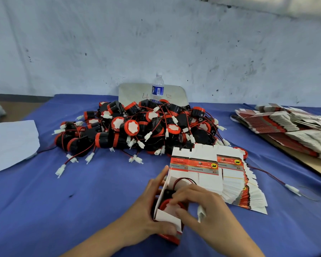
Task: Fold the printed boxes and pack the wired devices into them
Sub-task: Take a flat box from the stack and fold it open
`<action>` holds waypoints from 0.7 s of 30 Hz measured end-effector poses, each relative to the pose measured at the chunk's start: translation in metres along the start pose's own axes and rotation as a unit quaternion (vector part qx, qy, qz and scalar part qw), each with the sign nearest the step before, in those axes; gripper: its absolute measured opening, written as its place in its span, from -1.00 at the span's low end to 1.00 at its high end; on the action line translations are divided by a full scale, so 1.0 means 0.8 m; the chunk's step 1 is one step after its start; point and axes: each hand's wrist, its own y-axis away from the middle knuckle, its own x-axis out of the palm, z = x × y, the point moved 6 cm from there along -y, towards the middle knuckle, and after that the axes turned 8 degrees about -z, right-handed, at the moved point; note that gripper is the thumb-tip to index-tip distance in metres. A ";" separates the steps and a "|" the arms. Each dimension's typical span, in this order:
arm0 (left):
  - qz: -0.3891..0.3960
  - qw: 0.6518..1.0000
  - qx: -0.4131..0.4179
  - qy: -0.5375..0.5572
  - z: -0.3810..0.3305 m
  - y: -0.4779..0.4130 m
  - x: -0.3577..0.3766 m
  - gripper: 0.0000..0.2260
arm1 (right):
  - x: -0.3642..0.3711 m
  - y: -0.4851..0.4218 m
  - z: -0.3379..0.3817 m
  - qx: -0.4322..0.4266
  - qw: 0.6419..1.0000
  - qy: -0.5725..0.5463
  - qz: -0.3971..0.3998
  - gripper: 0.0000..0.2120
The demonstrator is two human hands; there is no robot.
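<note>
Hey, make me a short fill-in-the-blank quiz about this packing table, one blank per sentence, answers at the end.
1. The table is covered by a ____ cloth.
2. Behind the pile of wired devices stands a plastic water ____.
3. The left hand holds the printed box while the right hand pushes a ____-capped device into it.

Answers: blue; bottle; red

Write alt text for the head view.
Both hands, left hand and right hand, push a red-faced wired device into a printed box on a blue cloth, before a device pile.
</note>
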 end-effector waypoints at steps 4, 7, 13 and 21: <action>0.003 1.000 0.007 0.016 -0.002 -0.001 0.002 -0.05 | 0.008 0.000 -0.004 0.019 0.998 0.057 0.009 -0.77; 0.001 1.000 0.009 0.015 -0.004 -0.001 0.002 -0.06 | 0.016 -0.004 -0.003 0.023 0.994 0.107 0.026 -0.82; 0.010 1.000 0.012 0.004 -0.006 -0.001 0.003 -0.05 | 0.030 -0.005 -0.008 0.069 0.973 0.208 0.077 -0.85; 0.002 1.000 0.011 -0.020 -0.006 -0.001 0.001 -0.06 | 0.024 -0.009 -0.003 0.075 0.985 0.143 0.067 -0.82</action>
